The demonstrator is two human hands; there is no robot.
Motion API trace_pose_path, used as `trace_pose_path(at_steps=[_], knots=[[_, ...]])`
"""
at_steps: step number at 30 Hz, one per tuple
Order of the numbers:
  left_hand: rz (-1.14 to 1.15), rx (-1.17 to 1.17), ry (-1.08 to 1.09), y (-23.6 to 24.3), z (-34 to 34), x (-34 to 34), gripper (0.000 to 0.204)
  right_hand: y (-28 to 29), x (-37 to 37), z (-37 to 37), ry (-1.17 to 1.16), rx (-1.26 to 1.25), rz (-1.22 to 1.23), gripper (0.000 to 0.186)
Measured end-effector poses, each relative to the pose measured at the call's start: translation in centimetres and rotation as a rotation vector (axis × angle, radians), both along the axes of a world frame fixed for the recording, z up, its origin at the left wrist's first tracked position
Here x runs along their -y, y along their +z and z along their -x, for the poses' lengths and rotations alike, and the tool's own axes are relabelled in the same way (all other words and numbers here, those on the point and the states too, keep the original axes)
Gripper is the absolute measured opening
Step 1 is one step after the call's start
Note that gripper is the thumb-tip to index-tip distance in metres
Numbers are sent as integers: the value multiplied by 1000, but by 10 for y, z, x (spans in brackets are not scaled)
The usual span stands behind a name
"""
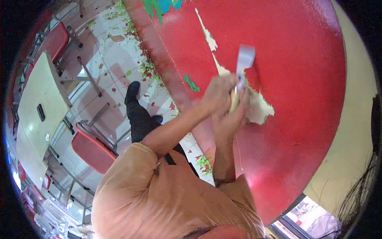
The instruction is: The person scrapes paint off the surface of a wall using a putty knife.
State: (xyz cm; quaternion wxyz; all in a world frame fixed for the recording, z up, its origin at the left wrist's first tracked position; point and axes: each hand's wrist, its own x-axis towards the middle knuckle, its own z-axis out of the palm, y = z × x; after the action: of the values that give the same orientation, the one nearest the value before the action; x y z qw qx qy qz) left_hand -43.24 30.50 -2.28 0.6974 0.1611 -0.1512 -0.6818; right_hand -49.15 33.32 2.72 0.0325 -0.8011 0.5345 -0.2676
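Observation:
A scraper [246, 57] with a broad metal blade and a pale handle is held up against a red painted wall [298, 79]. My left hand [218, 91] is closed around it near the blade's neck, partly blurred. Lower on the handle, my right hand [234, 115] is closed too. Beside the hands, a pale bare patch [260, 106] with ragged edges shows where the red coat is gone. Above it runs a narrow pale strip [207, 36]. Whether the blade's edge touches the wall, I cannot tell.
Red and green paint flakes [149, 67] litter the tiled floor [95, 44] along the wall's base. On the left stand a pale table [38, 99] with a dark object [41, 112] on it, and red chairs [93, 149]. A window [306, 215] is at lower right.

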Motion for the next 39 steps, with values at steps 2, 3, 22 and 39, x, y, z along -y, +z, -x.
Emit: trace_pose_path(at_steps=[2,3,22,39], knots=[[60,515,112,-37,34,-24,33,-31,-29,32,77,50,61,55],[64,509,119,-31,43,-26,33,-33,-45,43,-257,206,-178,55],[-178,-275,-161,-2,69,-35,28,45,-40,40,-178,-337,-272,46],[-150,-411,-214,-29,36,-14,29,20,-30,5,-128,-315,-270,42]])
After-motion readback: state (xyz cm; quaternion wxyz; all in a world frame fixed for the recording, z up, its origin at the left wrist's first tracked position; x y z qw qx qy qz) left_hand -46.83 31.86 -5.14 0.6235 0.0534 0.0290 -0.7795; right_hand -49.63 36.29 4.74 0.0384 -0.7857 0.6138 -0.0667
